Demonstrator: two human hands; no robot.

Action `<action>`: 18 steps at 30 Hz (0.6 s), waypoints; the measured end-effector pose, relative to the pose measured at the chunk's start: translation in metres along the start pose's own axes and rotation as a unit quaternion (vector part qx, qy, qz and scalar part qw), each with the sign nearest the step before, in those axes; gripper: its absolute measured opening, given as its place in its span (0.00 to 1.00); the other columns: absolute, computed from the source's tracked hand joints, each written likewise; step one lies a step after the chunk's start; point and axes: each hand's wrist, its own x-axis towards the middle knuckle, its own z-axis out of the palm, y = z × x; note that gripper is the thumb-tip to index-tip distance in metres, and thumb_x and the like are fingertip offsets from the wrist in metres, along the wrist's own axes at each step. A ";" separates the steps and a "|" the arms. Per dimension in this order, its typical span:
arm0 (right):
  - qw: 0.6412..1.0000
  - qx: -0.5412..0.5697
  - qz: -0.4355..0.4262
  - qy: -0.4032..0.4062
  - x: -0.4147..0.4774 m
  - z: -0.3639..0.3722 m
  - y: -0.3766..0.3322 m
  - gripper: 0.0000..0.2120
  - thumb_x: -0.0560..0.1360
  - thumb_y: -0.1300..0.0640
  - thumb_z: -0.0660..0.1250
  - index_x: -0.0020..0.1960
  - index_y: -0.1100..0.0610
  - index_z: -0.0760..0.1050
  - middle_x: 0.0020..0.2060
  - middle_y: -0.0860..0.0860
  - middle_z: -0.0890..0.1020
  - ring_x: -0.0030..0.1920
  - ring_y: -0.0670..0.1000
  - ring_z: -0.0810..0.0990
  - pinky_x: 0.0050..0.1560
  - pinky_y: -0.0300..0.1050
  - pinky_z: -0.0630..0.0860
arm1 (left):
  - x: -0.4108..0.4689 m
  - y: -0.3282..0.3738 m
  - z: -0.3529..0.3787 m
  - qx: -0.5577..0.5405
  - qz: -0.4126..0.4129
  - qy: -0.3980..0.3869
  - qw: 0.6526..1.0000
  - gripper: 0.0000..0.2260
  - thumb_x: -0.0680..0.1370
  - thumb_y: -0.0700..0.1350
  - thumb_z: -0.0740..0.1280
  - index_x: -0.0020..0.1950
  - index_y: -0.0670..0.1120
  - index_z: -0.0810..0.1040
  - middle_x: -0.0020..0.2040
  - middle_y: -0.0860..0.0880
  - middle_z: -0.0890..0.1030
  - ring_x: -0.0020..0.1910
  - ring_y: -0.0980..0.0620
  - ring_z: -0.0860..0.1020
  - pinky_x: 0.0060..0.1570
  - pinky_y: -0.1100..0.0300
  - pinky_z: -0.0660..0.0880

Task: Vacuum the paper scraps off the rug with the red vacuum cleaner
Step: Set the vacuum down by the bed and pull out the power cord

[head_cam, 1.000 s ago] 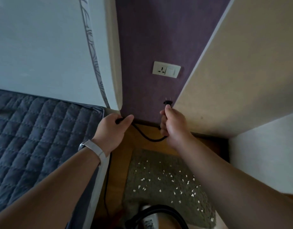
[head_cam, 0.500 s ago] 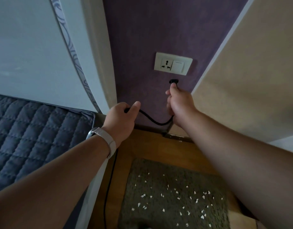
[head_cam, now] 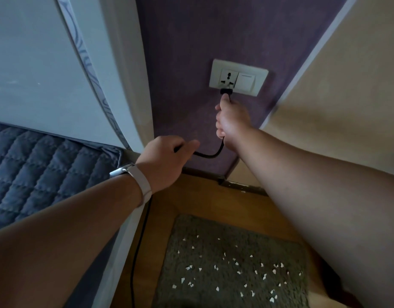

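At the far left lies a quilted grey bed cover (head_cam: pixel 34 172). The left hand (head_cam: pixel 164 162) (a white band on its wrist) is clenched around the black cord (head_cam: pixel 210 154), which sags between both hands and trails down to the wooden floor (head_cam: pixel 191 201). Farther right, the right hand (head_cam: pixel 232 121) grips the cord just under the plug (head_cam: pixel 226 91), which sits at the lower edge of the wall socket (head_cam: pixel 229 77). Near and below, the grey rug (head_cam: pixel 213 236) is strewn with white paper scraps (head_cam: pixel 236 272).
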 end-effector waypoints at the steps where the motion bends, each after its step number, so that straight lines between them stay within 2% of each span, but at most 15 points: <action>1: 1.000 0.004 0.000 -0.002 0.000 0.001 0.000 0.18 0.83 0.44 0.54 0.42 0.55 0.70 0.27 0.48 0.63 0.19 0.45 0.58 0.22 0.35 0.55 | 0.000 -0.001 0.000 -0.003 0.005 -0.010 1.000 0.20 0.80 0.58 0.61 0.40 0.44 0.81 0.31 0.47 0.77 0.30 0.51 0.74 0.31 0.59 0.68; 8: 0.999 0.027 -0.003 0.021 0.007 0.010 -0.002 0.19 0.83 0.45 0.54 0.40 0.55 0.69 0.28 0.49 0.65 0.22 0.47 0.60 0.22 0.35 0.56 | 0.006 -0.008 -0.001 0.010 0.018 -0.029 0.999 0.18 0.77 0.59 0.64 0.38 0.47 0.79 0.29 0.50 0.75 0.29 0.54 0.72 0.31 0.58 0.69; 14: 0.996 0.072 0.041 0.035 0.007 0.017 -0.011 0.15 0.83 0.47 0.55 0.45 0.55 0.71 0.27 0.48 0.65 0.18 0.45 0.59 0.19 0.35 0.55 | 0.007 -0.024 -0.001 0.042 0.026 -0.046 0.998 0.16 0.76 0.60 0.65 0.35 0.50 0.76 0.27 0.51 0.73 0.27 0.53 0.72 0.30 0.57 0.69; 16: 0.995 0.078 0.035 0.048 0.009 0.019 -0.014 0.15 0.83 0.50 0.56 0.41 0.54 0.69 0.28 0.48 0.65 0.20 0.45 0.60 0.21 0.37 0.57 | 0.009 -0.027 -0.004 0.037 0.017 -0.038 0.998 0.17 0.77 0.59 0.65 0.35 0.48 0.77 0.26 0.51 0.73 0.25 0.55 0.71 0.27 0.59 0.68; 18: 0.991 0.114 0.047 0.054 0.012 0.021 -0.021 0.14 0.82 0.52 0.56 0.39 0.53 0.68 0.27 0.47 0.64 0.19 0.45 0.57 0.20 0.35 0.54 | 0.011 -0.029 -0.008 0.020 0.004 -0.023 1.000 0.18 0.77 0.58 0.65 0.36 0.46 0.77 0.25 0.51 0.72 0.22 0.57 0.71 0.22 0.65 0.66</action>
